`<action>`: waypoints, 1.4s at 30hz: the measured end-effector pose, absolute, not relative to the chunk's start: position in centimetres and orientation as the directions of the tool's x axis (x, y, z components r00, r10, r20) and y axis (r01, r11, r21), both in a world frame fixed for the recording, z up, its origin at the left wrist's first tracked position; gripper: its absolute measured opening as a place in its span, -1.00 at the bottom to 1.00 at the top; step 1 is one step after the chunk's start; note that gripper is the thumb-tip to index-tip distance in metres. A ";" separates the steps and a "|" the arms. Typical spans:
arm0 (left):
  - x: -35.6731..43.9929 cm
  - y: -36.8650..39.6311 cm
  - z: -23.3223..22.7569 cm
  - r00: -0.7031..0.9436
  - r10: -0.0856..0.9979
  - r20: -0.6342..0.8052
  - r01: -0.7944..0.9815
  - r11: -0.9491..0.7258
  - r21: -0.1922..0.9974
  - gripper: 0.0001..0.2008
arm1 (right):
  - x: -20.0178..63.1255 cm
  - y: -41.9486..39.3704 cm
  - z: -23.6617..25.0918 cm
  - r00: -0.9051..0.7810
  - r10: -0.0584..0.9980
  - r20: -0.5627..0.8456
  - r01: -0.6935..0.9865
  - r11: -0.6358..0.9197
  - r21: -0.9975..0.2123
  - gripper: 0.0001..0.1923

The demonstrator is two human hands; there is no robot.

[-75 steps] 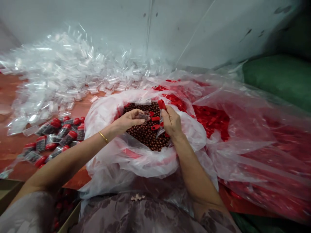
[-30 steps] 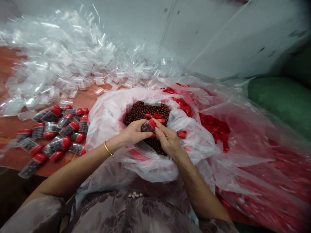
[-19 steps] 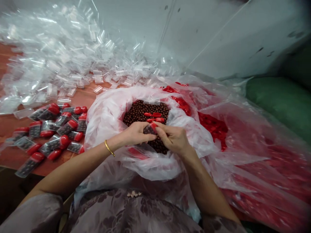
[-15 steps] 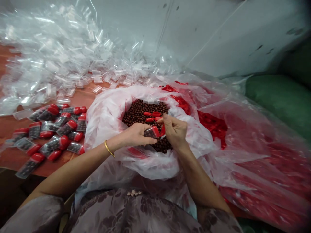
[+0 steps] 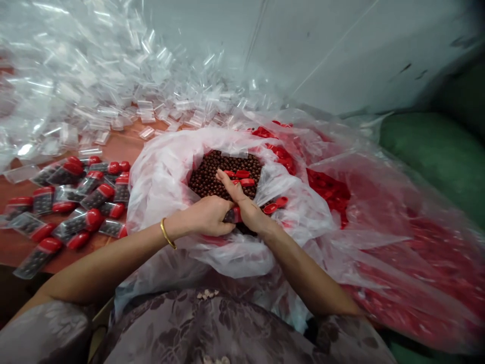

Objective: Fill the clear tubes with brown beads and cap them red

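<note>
Over bead bag (image 5: 162,172) — hands' grip hides tube (image 5: 232,216).

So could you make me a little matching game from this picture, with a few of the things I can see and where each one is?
Things:
1. brown beads
2. empty clear containers
3. filled red-capped containers
4. gold bangle

Places:
A. heaped at the far left, by the wall
B. on the left wrist
C. inside the open plastic bag in front of the person
D. lying on the red surface left of that bag

Pairs: 1-C, 2-A, 3-D, 4-B
</note>
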State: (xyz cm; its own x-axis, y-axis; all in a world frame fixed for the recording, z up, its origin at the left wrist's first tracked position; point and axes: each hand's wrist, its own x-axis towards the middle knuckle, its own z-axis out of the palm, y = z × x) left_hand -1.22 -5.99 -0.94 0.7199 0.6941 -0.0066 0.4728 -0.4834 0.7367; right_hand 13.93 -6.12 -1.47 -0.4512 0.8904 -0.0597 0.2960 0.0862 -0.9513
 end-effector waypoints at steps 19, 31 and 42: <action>-18.1 -9.9 -0.8 -0.211 0.966 0.147 0.908 0.139 0.395 -0.76 | 16.4 -6.2 -2.5 -0.623 0.765 0.163 0.738 0.644 -0.202 -0.75; -4.1 -2.0 1.8 0.672 0.734 0.098 0.732 -0.678 0.060 -0.76 | 18.0 -6.4 -1.9 -0.106 0.954 0.279 0.800 0.249 -0.546 -0.79; 2.5 6.4 0.9 0.587 0.805 0.086 0.809 -0.583 -0.069 -0.65 | 18.7 -6.0 -2.8 0.055 0.938 0.341 0.683 0.214 -0.698 -0.88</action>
